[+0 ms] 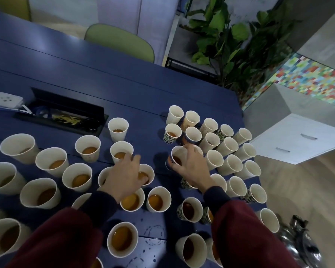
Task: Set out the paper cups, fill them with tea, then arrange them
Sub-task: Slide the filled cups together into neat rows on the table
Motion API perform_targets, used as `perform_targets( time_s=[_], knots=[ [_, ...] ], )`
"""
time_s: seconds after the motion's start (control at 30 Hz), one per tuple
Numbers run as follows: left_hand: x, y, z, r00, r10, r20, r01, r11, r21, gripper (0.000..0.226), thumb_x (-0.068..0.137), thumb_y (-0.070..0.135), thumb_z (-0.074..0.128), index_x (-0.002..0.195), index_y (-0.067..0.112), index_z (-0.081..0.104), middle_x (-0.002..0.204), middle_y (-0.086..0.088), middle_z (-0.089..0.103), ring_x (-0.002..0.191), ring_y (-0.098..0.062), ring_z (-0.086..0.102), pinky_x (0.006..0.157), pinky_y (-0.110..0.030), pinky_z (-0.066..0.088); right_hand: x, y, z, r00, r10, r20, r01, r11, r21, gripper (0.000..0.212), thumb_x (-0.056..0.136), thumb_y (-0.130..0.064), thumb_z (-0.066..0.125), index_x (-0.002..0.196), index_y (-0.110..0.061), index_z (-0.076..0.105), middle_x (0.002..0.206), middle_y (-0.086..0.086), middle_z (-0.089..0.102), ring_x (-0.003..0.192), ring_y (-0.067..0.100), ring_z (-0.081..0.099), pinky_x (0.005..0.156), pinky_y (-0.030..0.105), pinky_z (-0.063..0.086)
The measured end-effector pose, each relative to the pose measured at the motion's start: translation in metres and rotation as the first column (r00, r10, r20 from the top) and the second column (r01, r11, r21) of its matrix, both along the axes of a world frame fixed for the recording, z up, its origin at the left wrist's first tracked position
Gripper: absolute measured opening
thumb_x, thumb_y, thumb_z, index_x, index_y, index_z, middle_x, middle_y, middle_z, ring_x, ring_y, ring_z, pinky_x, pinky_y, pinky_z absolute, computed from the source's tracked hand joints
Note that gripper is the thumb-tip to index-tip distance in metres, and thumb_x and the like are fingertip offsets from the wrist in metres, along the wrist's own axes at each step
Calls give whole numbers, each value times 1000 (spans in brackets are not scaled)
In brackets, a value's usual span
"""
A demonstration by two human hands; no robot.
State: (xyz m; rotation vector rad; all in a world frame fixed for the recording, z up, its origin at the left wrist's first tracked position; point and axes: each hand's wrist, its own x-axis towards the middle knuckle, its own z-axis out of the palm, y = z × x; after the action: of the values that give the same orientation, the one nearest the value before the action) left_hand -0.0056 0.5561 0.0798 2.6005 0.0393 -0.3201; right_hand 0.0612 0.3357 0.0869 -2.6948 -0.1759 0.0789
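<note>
1. Dozens of paper cups (pixel 51 161) stand on the blue table (pixel 124 84). The left and near groups hold amber tea (pixel 122 240). The tightly packed empty cups (pixel 230 164) at far right look mostly unfilled.
2. Right hand (pixel 193 167): thumb and fingers curl round the rim of a patterned cup (pixel 179 154) at the left edge of that packed group. Tea shows inside it. Whether its base sits on the table cannot be told.
3. Left hand (pixel 122 176): spread over the filled cups mid-table, fingertips at two rims. Grasping or merely touching, cannot tell.
4. Steel kettle (pixel 302 242) shows at near right, past the table edge.
5. Handling (judgement): the cups are light and thin-walled, and the wall will likely buckle if squeezed. A rim grip from above keeps fingers near hot liquid. A gentle hold round the upper wall, just under the rolled rim, looks firmer.
6. Risk (judgement): neighbours stand touching or just beside, so a sideways nudge could topple several. Wet ring marks (pixel 155 233) near the front suggest the surface may be slick.
</note>
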Motion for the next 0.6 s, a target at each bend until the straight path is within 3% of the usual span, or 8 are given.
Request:
perform_targets(
  time_s=[0.2, 0.37, 0.6],
  knots=[
    [2, -16, -12, 995, -93, 44, 83, 981, 175, 58, 94, 52, 57, 137, 18, 39, 133, -7, 48, 121, -25, 51, 96, -35, 44, 23, 12, -18, 996, 41, -75, -45, 998, -46, 61, 81, -44, 78, 123, -12, 48, 119, 9, 59, 107, 29, 58, 83, 37, 44],
    [11, -26, -19, 995, -92, -34, 96, 982, 161, 62, 88, 54, 66, 130, 20, 38, 131, -6, 47, 122, -26, 51, 92, -36, 45, 38, 21, -32, 996, 17, -84, -23, 997, -75, 63, 81, -47, 76, 124, -10, 48, 119, 11, 59, 107, 33, 59, 87, 44, 48],
    [14, -27, -26, 995, -88, -48, 96, 973, 212, 58, 88, 46, 68, 130, 20, 39, 130, -6, 49, 121, -26, 52, 92, -37, 48, 47, 26, -38, 993, -27, -114, 21, 998, -54, 66, 81, -47, 78, 124, -8, 47, 124, 14, 57, 111, 34, 57, 86, 38, 42]
  ],
)
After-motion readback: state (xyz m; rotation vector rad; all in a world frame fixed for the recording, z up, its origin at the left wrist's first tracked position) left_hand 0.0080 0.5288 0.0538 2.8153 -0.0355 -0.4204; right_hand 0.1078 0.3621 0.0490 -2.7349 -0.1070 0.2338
